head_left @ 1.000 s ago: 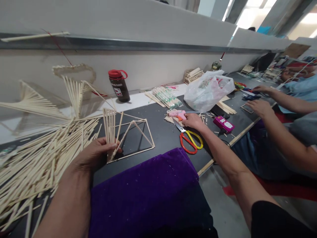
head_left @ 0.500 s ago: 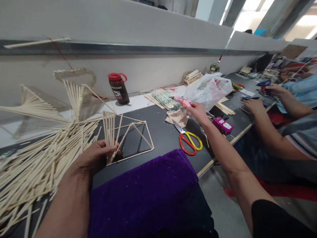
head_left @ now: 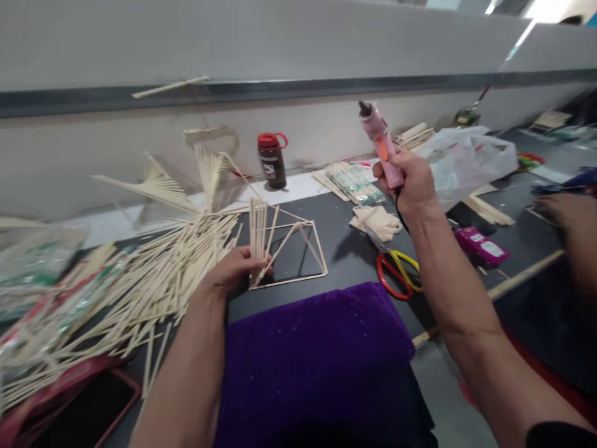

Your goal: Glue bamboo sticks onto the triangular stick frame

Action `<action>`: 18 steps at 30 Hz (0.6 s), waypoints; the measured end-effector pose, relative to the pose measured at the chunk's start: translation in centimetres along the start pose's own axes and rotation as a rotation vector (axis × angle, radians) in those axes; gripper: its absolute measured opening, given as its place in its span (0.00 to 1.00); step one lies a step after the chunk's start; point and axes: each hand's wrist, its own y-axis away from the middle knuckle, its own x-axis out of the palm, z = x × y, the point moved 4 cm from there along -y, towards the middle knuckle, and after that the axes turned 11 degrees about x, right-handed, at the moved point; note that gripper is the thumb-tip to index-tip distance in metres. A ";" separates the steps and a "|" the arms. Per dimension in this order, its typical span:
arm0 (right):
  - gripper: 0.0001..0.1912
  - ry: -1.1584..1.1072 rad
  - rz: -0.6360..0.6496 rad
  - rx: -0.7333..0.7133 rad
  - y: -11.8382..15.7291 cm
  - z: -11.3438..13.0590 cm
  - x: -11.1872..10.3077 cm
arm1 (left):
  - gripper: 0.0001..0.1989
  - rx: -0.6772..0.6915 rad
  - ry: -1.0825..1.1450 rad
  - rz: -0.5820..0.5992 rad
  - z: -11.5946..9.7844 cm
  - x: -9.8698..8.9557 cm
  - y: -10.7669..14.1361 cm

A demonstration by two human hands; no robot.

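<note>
My left hand (head_left: 240,267) pinches the near left corner of a stick frame (head_left: 298,280), where several upright sticks stand in a row. The frame's rectangular base rests on the dark table, with slanting sticks rising to a peak. In my right hand (head_left: 413,180) is a pink glue gun (head_left: 383,146), raised above the table with its black nozzle pointing up and to the left. Its cord hangs below my fist. Under that arm lie scissors (head_left: 394,283) with red and yellow handles, touching a crumpled beige cloth (head_left: 377,223).
Loose sticks (head_left: 177,274) are heaped at the left, near a phone (head_left: 88,410). Behind stand a fan-like stick model (head_left: 209,174) and a dark bottle (head_left: 271,163). A plastic bag (head_left: 471,162), a magenta box (head_left: 481,247) and another person's blurred hand (head_left: 569,214) are at the right.
My right hand has lifted the glue gun off the table area and turned its nozzle upward. My left hand still holds the frame. The view has swung left, bringing the phone and packaging into sight.
</note>
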 end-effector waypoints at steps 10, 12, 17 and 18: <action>0.13 -0.260 0.380 0.165 -1.2 -2.3 10.3 | 0.14 0.034 -0.030 0.054 0.4 -0.4 -0.4; 0.15 -0.206 0.437 0.209 -1.0 -3.4 10.4 | 0.14 0.032 -0.040 0.043 0.4 -0.5 -0.4; 0.13 -0.088 0.546 0.280 -0.6 -5.2 9.1 | 0.14 0.026 -0.053 0.049 0.1 -0.3 -0.5; 0.12 -0.061 0.557 0.275 -0.6 -5.3 9.0 | 0.14 0.025 -0.057 0.047 0.1 -0.3 -0.5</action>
